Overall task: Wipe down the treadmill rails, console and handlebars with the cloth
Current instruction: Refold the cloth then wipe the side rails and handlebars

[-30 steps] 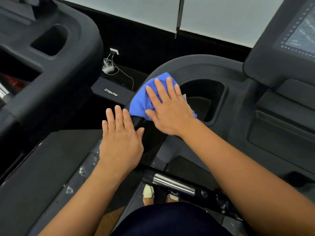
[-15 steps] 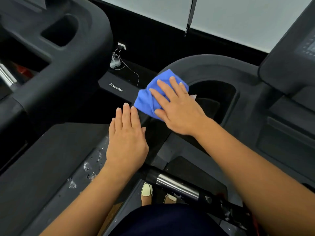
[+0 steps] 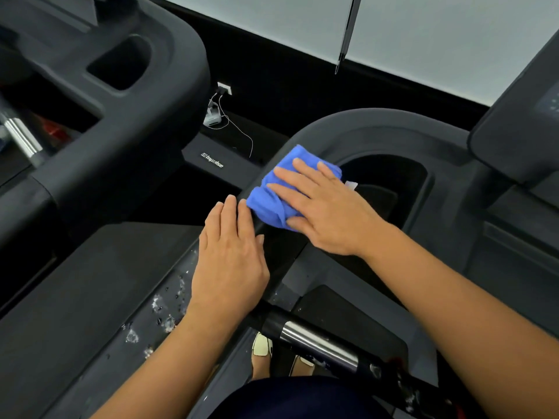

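Observation:
A bunched blue cloth [image 3: 272,204] lies on the black left arm of the treadmill console [image 3: 378,122], beside a cup-holder recess [image 3: 390,189]. My right hand [image 3: 326,207] presses flat on the cloth with straight, spread fingers. My left hand [image 3: 230,261] rests flat on the same arm just below the cloth, its fingertips at the cloth's edge. A handlebar with a chrome sensor grip [image 3: 317,343] runs below my hands. The console screen housing [image 3: 520,131] stands at the right edge.
A second treadmill's console [image 3: 121,116] fills the upper left, its chrome grip [image 3: 21,137] at the far left. A white plug and cable [image 3: 217,113] lie on the floor between the machines. Wet drops [image 3: 163,309] speckle the grey side rail. My shoes [image 3: 261,347] show below.
The view has shifted so both hands sit further right and lower in frame. My right hand and the cloth have slid slightly along the console arm; my left hand stays just behind them.

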